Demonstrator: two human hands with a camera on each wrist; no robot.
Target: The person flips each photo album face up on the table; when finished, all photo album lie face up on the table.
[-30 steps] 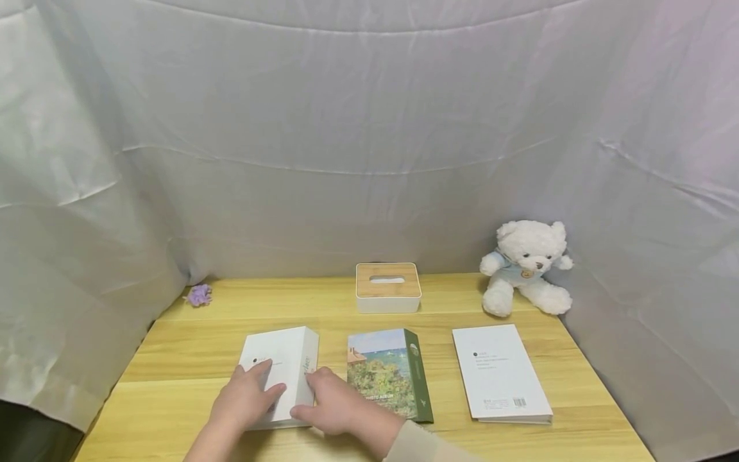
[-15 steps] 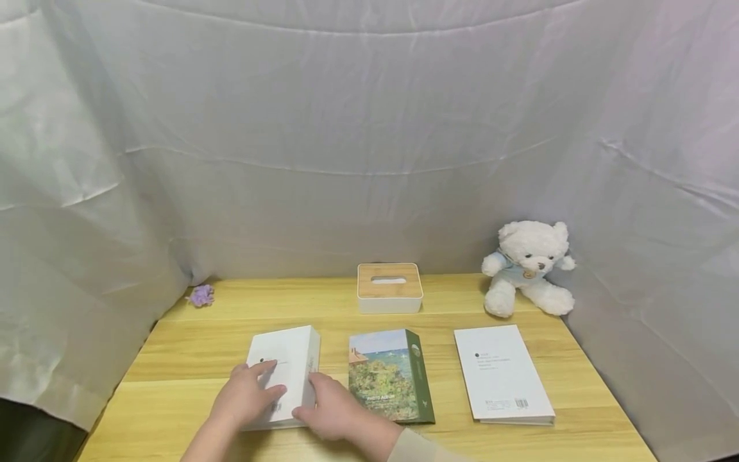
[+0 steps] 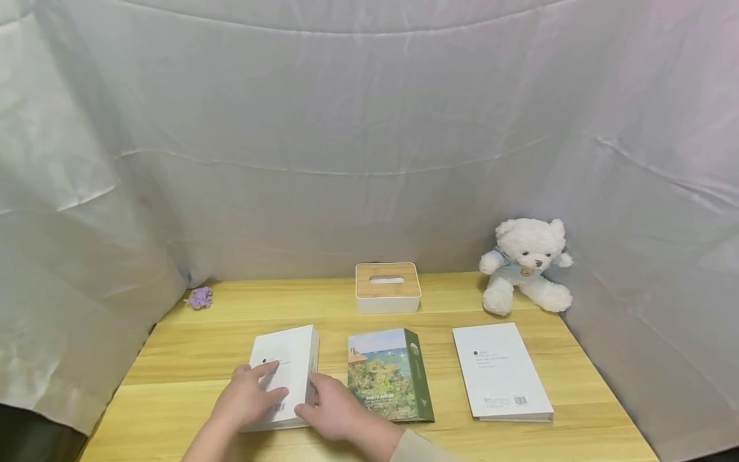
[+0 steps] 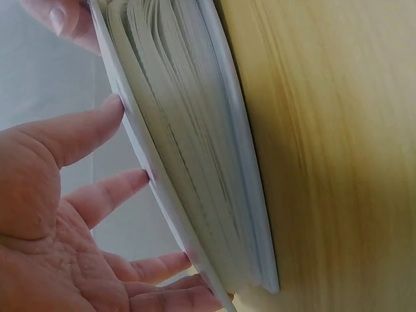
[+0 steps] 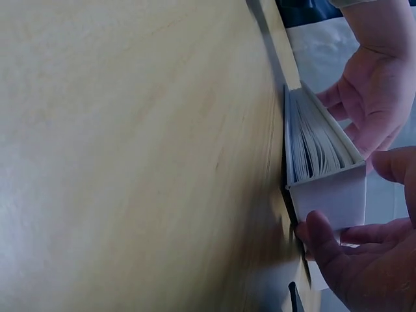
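A thick white photo album [image 3: 296, 345] lies back cover up at the front left of the table, its spine facing right. My left hand [image 3: 245, 398] rests spread fingertips on this cover, as the left wrist view also shows beside the album's page edges [image 4: 188, 143]. At the spine [image 5: 330, 201], my right hand [image 3: 335, 407] touches with fingers and thumb, without wrapping round the album. Just right of that hand lies a green-spined photo album [image 3: 381, 378] with a painted seaside picture, its lower part partly covered by my right forearm.
Farther right lies another white album [image 3: 502, 378]. A tissue box [image 3: 389, 289] with a wooden lid stands at the back middle. At the back right sits a white teddy bear [image 3: 528, 266], and a small purple item [image 3: 200, 297] is at the back left. Grey cloth [image 3: 346, 160] surrounds the table.
The white album under my hands has shifted slightly right and turned, so less of its spine shows. Both hands stay nearly in place against it.
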